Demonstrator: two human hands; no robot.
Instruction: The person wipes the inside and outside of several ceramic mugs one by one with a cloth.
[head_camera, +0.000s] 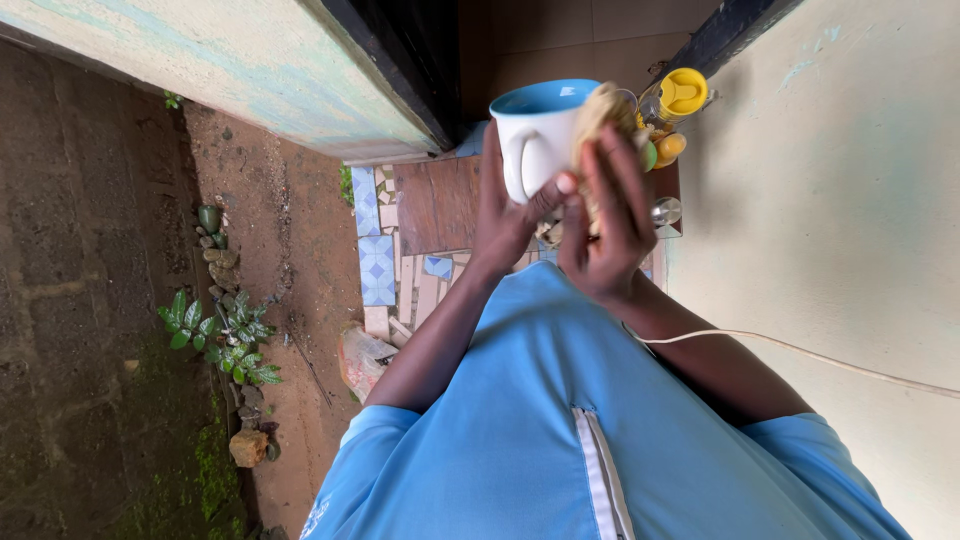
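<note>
white mug (535, 140) with a blue inside sits raised over the tiled step (420, 215), left hand (505, 215) curled around it by the handle, right hand (605, 225) fingers closed on a pale sponge (600, 110) pressed against its side.

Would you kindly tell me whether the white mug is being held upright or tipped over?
Upright: the mug, held by the left hand, shows its blue-lined rim uppermost and handle vertical. Contents: cannot tell.
</note>
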